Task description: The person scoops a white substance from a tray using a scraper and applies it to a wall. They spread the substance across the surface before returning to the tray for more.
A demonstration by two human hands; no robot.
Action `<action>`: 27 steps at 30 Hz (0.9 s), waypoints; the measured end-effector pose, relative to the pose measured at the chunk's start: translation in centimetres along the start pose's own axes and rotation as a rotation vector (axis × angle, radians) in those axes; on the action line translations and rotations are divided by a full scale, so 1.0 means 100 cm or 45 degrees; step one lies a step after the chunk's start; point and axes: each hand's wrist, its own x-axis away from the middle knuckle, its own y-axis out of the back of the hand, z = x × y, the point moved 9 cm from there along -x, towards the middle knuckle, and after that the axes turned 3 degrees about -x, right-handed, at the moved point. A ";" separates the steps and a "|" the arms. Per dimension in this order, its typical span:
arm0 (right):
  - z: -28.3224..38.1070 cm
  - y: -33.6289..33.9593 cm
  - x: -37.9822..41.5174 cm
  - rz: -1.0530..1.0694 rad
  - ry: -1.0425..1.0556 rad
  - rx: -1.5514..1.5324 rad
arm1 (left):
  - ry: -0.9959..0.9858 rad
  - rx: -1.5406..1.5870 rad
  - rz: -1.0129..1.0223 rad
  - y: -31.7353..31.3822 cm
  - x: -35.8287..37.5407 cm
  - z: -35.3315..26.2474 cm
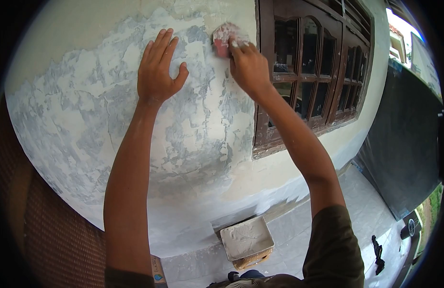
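My left hand [159, 71] lies flat against the patchy wall [121, 103], fingers stretched upward and thumb apart, holding nothing. Up beside the window frame, my right hand [250, 67] grips a red putty scraper [223, 42] smeared with white and presses it to the wall. The scraper is slightly blurred, and its lower part is partly covered by my fingers. White and grey filler coats the wall in uneven, flaky patches around both hands. Below, a shallow rectangular tray [246, 239] holds wet white filler.
A brown wooden window [311, 72] with glass panes adjoins the work area on the right. The tray rests on a small tan stool [254, 259] on grey floor tiles [294, 235]. A dark sheet [404, 139] stands at right, near a black cup [408, 230] and a black cloth-like item [377, 254].
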 end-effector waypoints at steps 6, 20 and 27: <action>0.066 0.035 0.049 -0.120 0.288 -0.294 | -0.021 0.001 -0.007 0.000 0.000 0.000; 0.055 0.002 0.043 -0.001 0.087 -0.192 | -0.031 -0.030 -0.019 -0.002 0.000 0.002; 0.014 0.050 0.025 -0.275 -0.158 -0.207 | 0.008 -0.039 0.017 -0.002 0.002 0.001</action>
